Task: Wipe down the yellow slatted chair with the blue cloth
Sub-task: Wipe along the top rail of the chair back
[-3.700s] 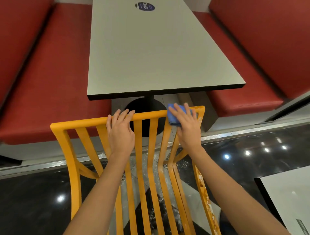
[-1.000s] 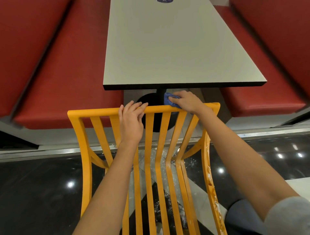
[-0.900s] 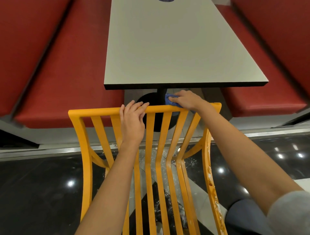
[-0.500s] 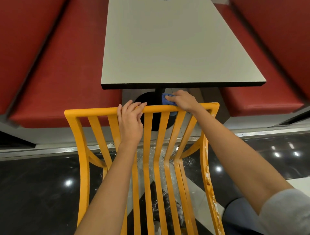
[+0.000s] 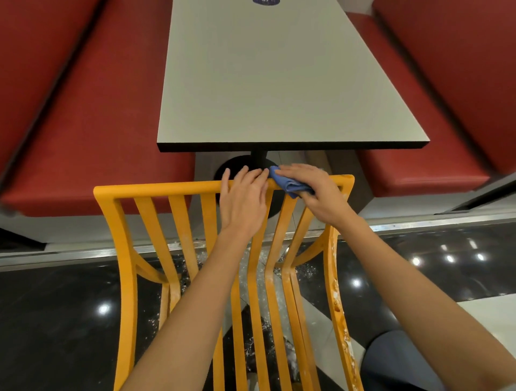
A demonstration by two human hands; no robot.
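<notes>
The chair is seen from behind and above; only its backrest shows, since the seat and legs run out of the lower frame edge or lie hidden behind the slats and forearms. The left hand covers the middle of the top rail, fingers curled over the rail in a grip, so the rail section and slat beneath it cannot be seen. The right hand lies palm-down on the cloth, fingers extended and pressing it onto the rail just right of the left hand; most of the cloth is covered, with only a folded blue edge showing at the fingertips and below the palm. The two hands nearly touch. The right post carries pale flaky residue along its length. Beyond the chair stands a grey table with a dark edge; its far end is cut off at the top, where a round blue sticker is only partly visible and unreadable. The table's black pedestal is largely hidden behind the hands. Red benches flank the table on both sides. The floor is glossy black, reflecting ceiling lights, with white debris scattered under the slats.
</notes>
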